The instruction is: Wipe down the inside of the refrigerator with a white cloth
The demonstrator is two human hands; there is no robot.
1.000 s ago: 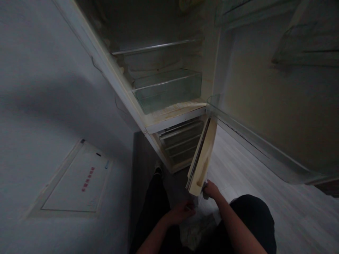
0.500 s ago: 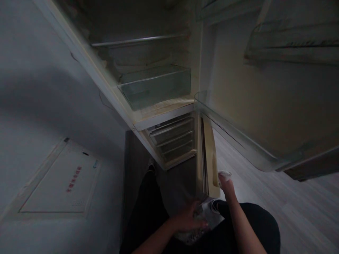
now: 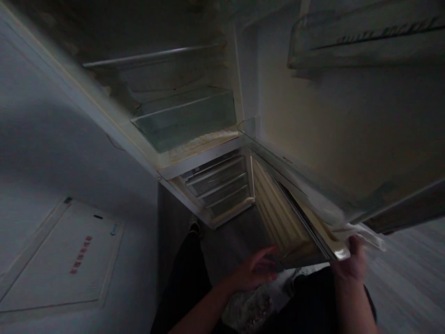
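Note:
The lower freezer door (image 3: 283, 218) of a fridge stands swung out, its ribbed inner side towards me. At its outer edge, by the bottom corner, is my right hand (image 3: 351, 262), closed on a thin white cloth (image 3: 368, 234) that sticks out past the fingers. My left hand (image 3: 255, 271) hovers just short of the door's lower inside corner with fingers apart and nothing in them. Behind the door, the freezer compartment (image 3: 222, 185) shows several stacked clear drawers. Dim light and some blur hide finger details.
Overhead at right, the upper fridge door (image 3: 313, 116) hangs wide, with clear door shelves. A clear crisper drawer (image 3: 191, 118) sits in the fridge. On the left wall is a white panel (image 3: 79, 255) with red lettering. A crumpled pale bag (image 3: 246, 308) lies between my legs.
The freezer door has swung further out to the right, its inner side now showing. My right hand has moved right with it. The left hand has risen slightly, fingers spread. The view has shifted.

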